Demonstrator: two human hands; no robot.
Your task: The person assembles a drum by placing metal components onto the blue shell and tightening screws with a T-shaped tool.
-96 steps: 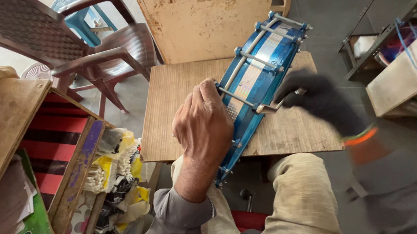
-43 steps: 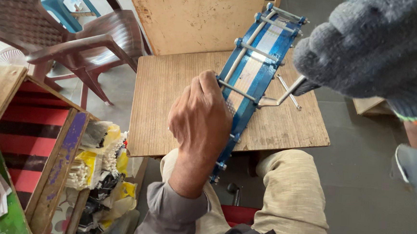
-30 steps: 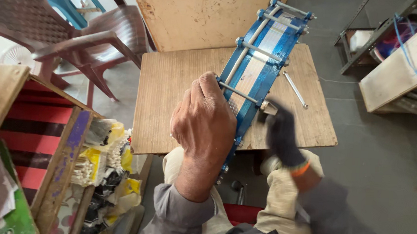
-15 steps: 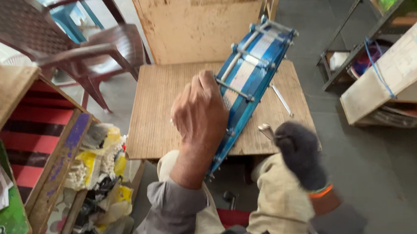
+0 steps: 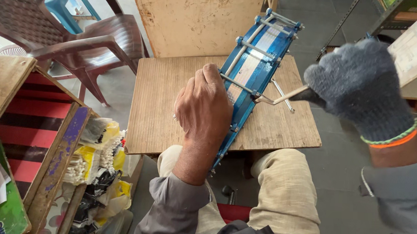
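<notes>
A blue drum [image 5: 256,67] with silver tension rods stands on its edge on a small wooden table [image 5: 166,105], leaning toward my lap. My left hand [image 5: 204,107] is bare and grips the drum's rim, holding it upright. My right hand [image 5: 360,87] wears a dark grey knitted glove and is shut on a metal tuning key [image 5: 282,96], whose tip sits on a tension lug on the drum's right side. A second thin metal rod [image 5: 283,95] lies on the table beside the drum.
A brown plastic chair [image 5: 78,37] stands to the left behind the table, and a worn wooden board [image 5: 195,20] leans behind it. A striped red and black box [image 5: 34,125] and bags of small goods [image 5: 94,163] sit at my left. Shelving [image 5: 398,17] stands at the right.
My gloved right hand rose from beside my knee and reached the key back to the drum's right side. My left hand kept its hold on the rim throughout.
</notes>
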